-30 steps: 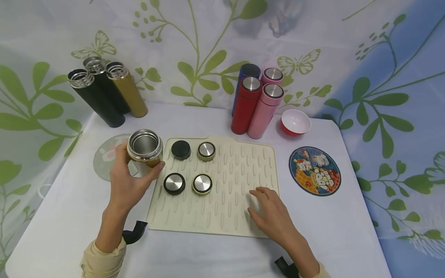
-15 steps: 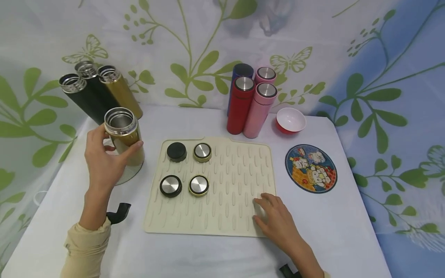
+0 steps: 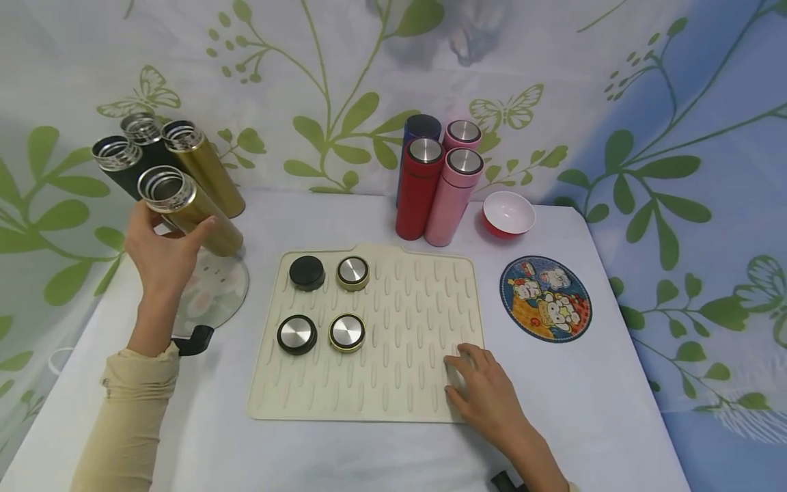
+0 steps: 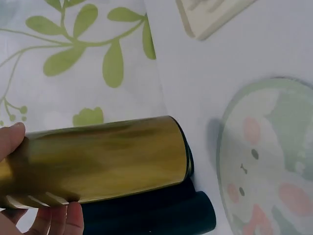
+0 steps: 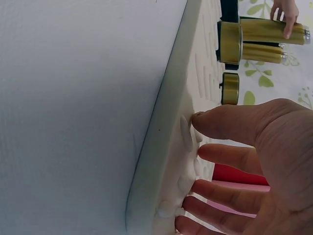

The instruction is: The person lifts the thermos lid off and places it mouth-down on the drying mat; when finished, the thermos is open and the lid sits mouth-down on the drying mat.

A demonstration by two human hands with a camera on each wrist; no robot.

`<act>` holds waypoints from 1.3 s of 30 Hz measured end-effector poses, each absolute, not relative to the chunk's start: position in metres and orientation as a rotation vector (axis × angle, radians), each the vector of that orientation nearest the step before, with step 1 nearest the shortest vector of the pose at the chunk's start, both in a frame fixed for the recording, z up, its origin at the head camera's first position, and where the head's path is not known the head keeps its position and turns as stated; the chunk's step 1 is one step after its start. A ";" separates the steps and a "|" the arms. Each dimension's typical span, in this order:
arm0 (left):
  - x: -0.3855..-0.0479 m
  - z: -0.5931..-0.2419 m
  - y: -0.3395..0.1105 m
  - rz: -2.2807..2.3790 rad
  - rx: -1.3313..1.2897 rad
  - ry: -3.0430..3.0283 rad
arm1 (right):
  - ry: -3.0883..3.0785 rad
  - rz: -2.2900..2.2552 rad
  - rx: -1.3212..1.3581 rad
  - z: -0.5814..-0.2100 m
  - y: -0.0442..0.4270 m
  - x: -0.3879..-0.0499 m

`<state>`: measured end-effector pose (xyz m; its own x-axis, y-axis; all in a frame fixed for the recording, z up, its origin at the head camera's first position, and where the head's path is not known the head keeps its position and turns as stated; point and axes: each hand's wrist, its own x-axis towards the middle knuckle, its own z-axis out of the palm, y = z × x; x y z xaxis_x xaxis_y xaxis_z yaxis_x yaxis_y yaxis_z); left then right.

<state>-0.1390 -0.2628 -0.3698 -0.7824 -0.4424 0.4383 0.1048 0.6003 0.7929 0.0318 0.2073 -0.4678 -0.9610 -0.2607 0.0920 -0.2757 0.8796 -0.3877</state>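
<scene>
My left hand point(image 3: 162, 256) grips a lidless gold thermos bottle point(image 3: 212, 229) near its steel mouth, thumb on one side and fingers on the other. In the left wrist view the same gold bottle point(image 4: 107, 164) lies across the picture, with a dark bottle point(image 4: 151, 210) beside it. Another gold bottle point(image 3: 212, 171) and two dark bottles stand just behind the held one, all without lids. My right hand point(image 3: 488, 396) rests with loosely bent fingers on the right edge of the cream mat point(image 3: 418, 328); the right wrist view shows the fingertips point(image 5: 200, 120) touching it, holding nothing.
Several lids, including a black-rimmed lid point(image 3: 297, 334) and a gold-rimmed lid point(image 3: 347, 333), sit on the mat's left part. Lidded bottles, one a red bottle point(image 3: 420, 188), stand at the back beside a small bowl point(image 3: 508, 214). Round coasters lie left point(image 3: 215, 294) and right point(image 3: 546, 298).
My left hand has carried the gold bottle left and back, from beside the mat past the left coaster to the lidless bottles. My right hand has stayed at the mat's edge.
</scene>
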 end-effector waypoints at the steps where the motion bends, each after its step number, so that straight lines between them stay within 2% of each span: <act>1: -0.142 -0.370 -0.265 -1.145 0.285 -2.210 | -3.007 0.631 0.431 -0.468 0.207 0.032; 13: -0.177 -0.375 -0.287 -1.172 0.459 -2.203 | -3.013 0.645 0.418 -0.466 0.202 0.030; 25: -0.196 -0.387 -0.295 -1.237 0.602 -2.190 | -3.018 0.640 0.403 -0.467 0.201 0.031; 39: -0.214 -0.388 -0.290 -1.330 0.568 -2.158 | -3.004 0.643 0.393 -0.465 0.203 0.028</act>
<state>-0.2141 -0.2901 -0.3881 -0.7668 -0.6021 0.2226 -0.0718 0.4251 0.9023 0.0282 0.2027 -0.4649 -0.9669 -0.2366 0.0957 -0.2550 0.8816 -0.3972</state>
